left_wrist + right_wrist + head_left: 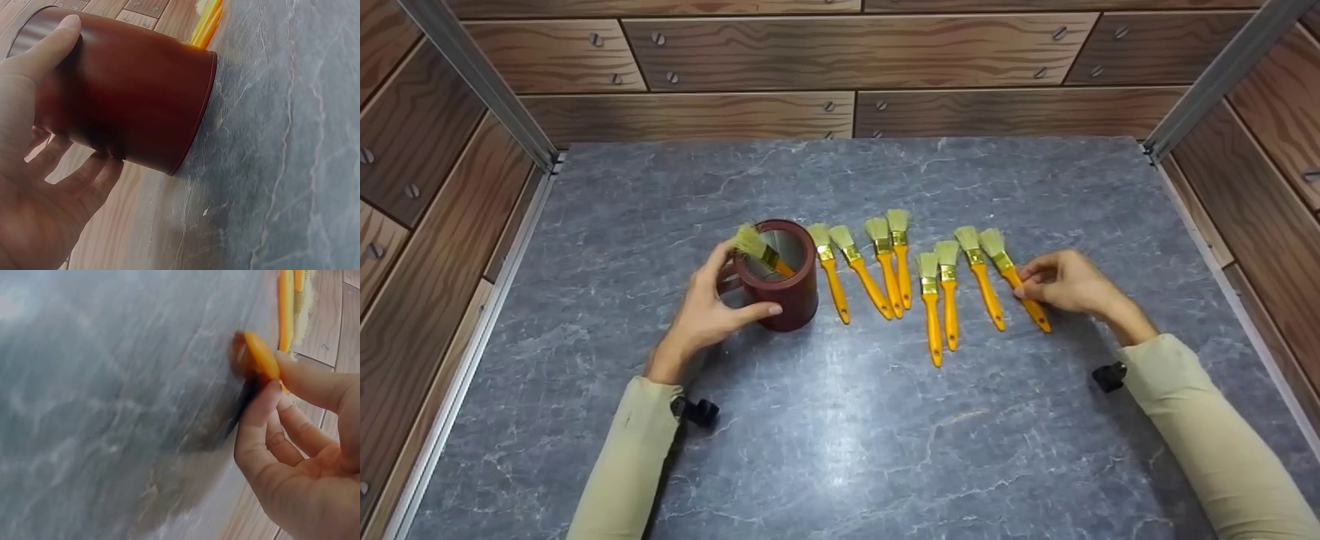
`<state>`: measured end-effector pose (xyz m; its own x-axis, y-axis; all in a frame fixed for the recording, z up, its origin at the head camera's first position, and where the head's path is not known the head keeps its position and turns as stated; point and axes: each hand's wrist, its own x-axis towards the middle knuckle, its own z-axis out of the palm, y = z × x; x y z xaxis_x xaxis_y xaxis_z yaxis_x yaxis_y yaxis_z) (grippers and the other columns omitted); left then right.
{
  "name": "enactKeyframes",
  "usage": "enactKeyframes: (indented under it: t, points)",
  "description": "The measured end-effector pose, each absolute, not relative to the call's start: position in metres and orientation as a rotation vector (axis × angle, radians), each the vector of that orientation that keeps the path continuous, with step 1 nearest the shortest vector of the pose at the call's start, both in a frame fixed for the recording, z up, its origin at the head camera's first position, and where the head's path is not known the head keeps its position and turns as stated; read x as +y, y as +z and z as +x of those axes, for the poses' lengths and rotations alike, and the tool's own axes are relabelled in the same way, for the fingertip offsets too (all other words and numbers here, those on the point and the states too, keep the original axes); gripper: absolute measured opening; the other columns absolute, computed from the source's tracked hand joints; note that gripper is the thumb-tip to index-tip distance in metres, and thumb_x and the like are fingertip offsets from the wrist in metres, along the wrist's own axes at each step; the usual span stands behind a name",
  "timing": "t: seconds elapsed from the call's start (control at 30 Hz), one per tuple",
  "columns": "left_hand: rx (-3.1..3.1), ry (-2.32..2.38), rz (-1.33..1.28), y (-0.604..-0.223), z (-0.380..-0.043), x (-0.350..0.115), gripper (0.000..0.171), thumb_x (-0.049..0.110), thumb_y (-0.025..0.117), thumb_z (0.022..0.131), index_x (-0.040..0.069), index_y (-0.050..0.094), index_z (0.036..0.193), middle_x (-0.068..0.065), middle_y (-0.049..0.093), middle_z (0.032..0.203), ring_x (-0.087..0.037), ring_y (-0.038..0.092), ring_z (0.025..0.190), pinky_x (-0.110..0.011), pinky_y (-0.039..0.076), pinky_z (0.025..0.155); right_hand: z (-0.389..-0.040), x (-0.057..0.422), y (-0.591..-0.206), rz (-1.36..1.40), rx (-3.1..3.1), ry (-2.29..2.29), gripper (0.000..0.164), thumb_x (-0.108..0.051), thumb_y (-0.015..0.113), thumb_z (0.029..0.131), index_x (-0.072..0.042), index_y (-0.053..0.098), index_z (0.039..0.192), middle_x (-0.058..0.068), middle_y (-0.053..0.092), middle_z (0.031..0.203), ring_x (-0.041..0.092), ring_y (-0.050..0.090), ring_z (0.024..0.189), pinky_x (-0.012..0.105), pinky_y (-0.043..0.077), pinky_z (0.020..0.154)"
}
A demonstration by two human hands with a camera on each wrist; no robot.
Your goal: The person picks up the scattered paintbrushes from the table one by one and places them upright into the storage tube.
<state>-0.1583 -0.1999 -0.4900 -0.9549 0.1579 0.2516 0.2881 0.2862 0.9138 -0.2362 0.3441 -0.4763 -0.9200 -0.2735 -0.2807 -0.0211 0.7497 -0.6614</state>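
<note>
A dark red mug [787,306] stands upright on the left half of the table. My left hand [706,304] grips it from the left, thumb on the near side, as the left wrist view also shows. Inside it leans a paintbrush [757,247], bristles up and tipped over the rim to the left. My right hand [1069,283] pinches the orange handle of the rightmost paintbrush [997,251], whose bristles point away from me. In the right wrist view the thumb and index finger meet at that handle [261,354].
Several more paintbrushes lie in a loose row between my hands, bristles toward the back, among them one [829,274] right beside the mug and one [982,281] next to the pinched one. Wood-patterned walls [855,52] enclose the grey marbled table [840,450].
</note>
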Motion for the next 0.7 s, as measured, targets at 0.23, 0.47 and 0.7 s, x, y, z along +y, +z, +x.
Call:
enactKeyframes:
  t: [0.23, 0.47, 0.7]
  points:
    - [-2.426, -1.769, -0.428, -0.49, -0.158, -0.199, 0.1, 0.024, 0.102, 0.074, 0.026, 0.048, 0.158, 0.0, 0.066, 0.144, -0.02, 0.066, 0.132, -0.04, 0.058, 0.11, -0.238, 0.346, -0.464, -0.203, 2.539, -1.056, 0.038, -0.019, 0.076, 0.102, 0.006, 0.07, 0.129, 0.018, 0.073, 0.115, 0.007, 0.069, 0.088, 0.022, 0.061, 0.076]
    - [-2.443, -1.73, -0.46, -0.488, -0.158, -0.199, 0.1, 0.025, 0.1, 0.076, 0.026, 0.046, 0.16, 0.0, 0.063, 0.146, -0.021, 0.064, 0.134, -0.043, 0.058, 0.111, -0.237, 0.336, -0.441, -0.279, 2.519, -1.208, 0.038, -0.016, 0.073, 0.103, 0.008, 0.067, 0.132, 0.013, 0.072, 0.114, 0.006, 0.069, 0.093, 0.024, 0.064, 0.083]
    - [-2.439, -1.72, -0.465, -0.488, -0.158, -0.199, 0.101, 0.025, 0.101, 0.075, 0.027, 0.046, 0.159, 0.002, 0.063, 0.146, -0.019, 0.063, 0.133, -0.044, 0.058, 0.111, -0.231, 0.308, -0.412, -0.369, 2.462, -1.366, 0.033, -0.013, 0.075, 0.101, 0.008, 0.067, 0.126, 0.001, 0.075, 0.106, 0.011, 0.073, 0.095, 0.028, 0.065, 0.087]
